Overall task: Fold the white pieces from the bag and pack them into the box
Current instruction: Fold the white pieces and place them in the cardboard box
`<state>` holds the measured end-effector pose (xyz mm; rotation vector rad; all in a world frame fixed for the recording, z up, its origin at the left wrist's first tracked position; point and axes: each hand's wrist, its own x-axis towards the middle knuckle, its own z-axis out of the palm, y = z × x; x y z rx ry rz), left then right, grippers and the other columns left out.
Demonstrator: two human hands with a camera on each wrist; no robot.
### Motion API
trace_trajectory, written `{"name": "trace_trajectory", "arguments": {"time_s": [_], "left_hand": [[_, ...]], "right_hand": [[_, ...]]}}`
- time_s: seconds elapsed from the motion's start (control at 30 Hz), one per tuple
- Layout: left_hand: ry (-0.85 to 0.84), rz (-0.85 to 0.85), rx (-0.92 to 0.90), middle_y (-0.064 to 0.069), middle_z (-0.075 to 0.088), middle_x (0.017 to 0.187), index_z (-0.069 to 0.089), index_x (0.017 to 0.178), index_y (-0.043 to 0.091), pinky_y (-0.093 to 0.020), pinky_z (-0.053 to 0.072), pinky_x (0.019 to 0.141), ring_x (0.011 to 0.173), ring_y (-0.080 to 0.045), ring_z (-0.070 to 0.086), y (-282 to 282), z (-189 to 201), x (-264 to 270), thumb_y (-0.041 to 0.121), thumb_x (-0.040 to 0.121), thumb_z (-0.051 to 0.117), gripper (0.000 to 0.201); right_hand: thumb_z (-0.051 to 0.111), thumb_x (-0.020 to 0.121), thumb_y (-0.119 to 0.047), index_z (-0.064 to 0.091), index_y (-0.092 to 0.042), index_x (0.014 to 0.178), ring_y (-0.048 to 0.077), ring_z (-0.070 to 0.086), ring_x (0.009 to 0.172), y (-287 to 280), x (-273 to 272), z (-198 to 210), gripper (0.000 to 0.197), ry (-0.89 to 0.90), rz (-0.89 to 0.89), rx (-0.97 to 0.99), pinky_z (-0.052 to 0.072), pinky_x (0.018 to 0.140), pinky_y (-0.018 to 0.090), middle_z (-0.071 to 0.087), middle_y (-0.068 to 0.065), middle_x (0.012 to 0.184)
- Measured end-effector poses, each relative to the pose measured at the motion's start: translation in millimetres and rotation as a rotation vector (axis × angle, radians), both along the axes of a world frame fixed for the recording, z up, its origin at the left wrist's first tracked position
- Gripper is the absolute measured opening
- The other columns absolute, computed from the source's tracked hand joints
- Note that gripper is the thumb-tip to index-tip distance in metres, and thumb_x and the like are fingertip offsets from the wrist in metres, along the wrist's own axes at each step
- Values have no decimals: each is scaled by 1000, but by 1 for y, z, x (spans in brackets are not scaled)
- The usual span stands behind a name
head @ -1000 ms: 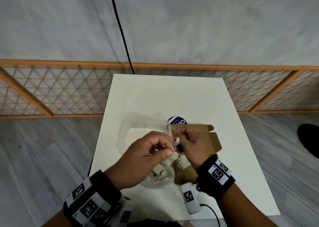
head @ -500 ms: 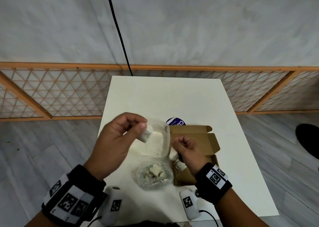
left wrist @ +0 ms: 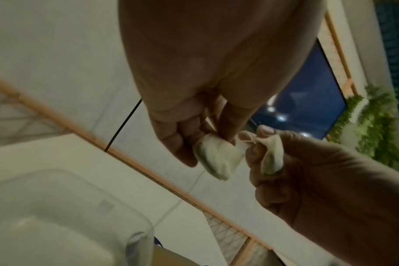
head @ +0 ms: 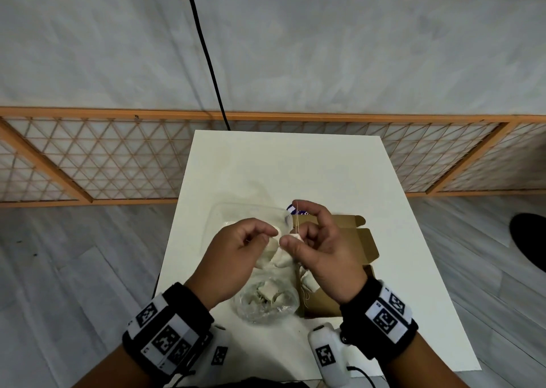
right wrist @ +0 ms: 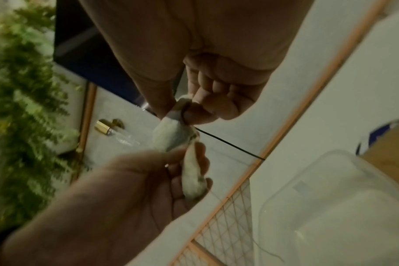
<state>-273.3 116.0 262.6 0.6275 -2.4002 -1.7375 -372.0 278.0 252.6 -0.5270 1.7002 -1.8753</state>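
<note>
- Left hand (head: 236, 254) above the surface (head: 295, 166), grip pinching a white piece (left wrist: 219, 158) between thumb and fingertips.
- Right hand (head: 322, 251) just beside it, grip pinching a second piece (left wrist: 272, 154); a thin thread (head: 297, 219) up to the index finger.
- Pieces touching or merely close: cannot tell; largely hidden by the fingers in the head view.
- Bag (head: 266, 302) of pieces on the surface under the hands, top edge covered by them.
- Box (head: 363, 240) open at right, inside mostly blocked by the right hand.
- Clear tub (head: 251, 213) behind the hands; contents hard to make out.
</note>
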Motion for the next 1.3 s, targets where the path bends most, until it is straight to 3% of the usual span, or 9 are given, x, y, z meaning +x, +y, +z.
{"name": "trace_trajectory", "arguments": {"time_s": [0.13, 0.23, 0.37, 0.57, 0.83, 0.97, 1.13, 1.2, 1.3], "left_hand": [[9, -103, 175, 1, 80, 101, 79, 99, 20, -22, 56, 86, 96, -12, 74, 6, 18, 6, -5, 95, 51, 38], [52, -171, 232, -3, 80, 108, 78, 109, 18, -39, 56, 101, 107, -22, 74, 6, 18, 10, 2, 97, 63, 25], [43, -75, 286, -10, 81, 100, 76, 108, 11, -49, 58, 100, 96, -26, 78, 9, 11, 6, 5, 91, 75, 18], [-21, -38, 260, -10, 77, 90, 71, 99, 12, -38, 59, 90, 86, -23, 77, 9, 1, -2, 11, 92, 75, 8], [-1, -100, 215, -18, 70, 89, 72, 95, 22, -40, 51, 80, 78, -18, 60, 9, -3, -1, 29, 92, 76, 9], [24, -88, 139, -3, 70, 84, 72, 88, 25, -32, 50, 76, 76, -11, 63, 9, -7, 1, 26, 92, 77, 7], [94, -39, 95, 16, 69, 123, 70, 77, 32, -40, 54, 100, 113, -10, 68, 8, -4, 8, 21, 92, 77, 20], [101, -13, 208, 6, 76, 115, 67, 77, 27, -44, 55, 99, 105, -18, 73, 5, -1, 8, 26, 89, 76, 16], [126, 27, 269, -23, 70, 93, 67, 82, 20, -45, 50, 86, 84, -22, 64, -1, 5, 9, 44, 80, 75, 25]], "right_hand": [[81, 83, -24, 44, -43, 144, 32, 53, 74, -5, 6, -5, 74, 117, -49, 56, 56, 70, 56, 49, 31, 88], [81, 78, -31, 40, -42, 147, 26, 49, 71, -6, 6, -5, 81, 91, -78, 57, 54, 61, 41, 48, 23, 85], [75, 90, -6, 40, -27, 150, 19, 54, 62, -5, 4, -2, 73, 39, -42, 47, 51, 55, 27, 52, 19, 81], [69, 94, -9, 57, -11, 132, 13, 57, 55, 0, -3, 5, 40, -11, -44, 38, 45, 52, 25, 63, 1, 67], [65, 93, 7, 61, -2, 126, 9, 59, 56, 4, -3, 7, 35, 18, -14, 20, 46, 55, 15, 64, 7, 74], [56, 99, 4, 67, -5, 120, 11, 57, 54, 1, -6, -4, 26, 33, -26, 147, 46, 53, 16, 67, 15, 83], [57, 101, -6, 69, -13, 101, 12, 60, 59, 8, -4, -53, 14, 17, 148, 375, 52, 59, 30, 73, 8, 84], [64, 97, -23, 69, -24, 100, 12, 64, 63, 14, 1, -74, 6, 128, 186, 533, 60, 65, 41, 74, 0, 88], [73, 81, -57, 61, -32, 104, 6, 60, 79, 26, 13, -96, 36, 455, 360, 812, 55, 76, 33, 62, -11, 99]]}}
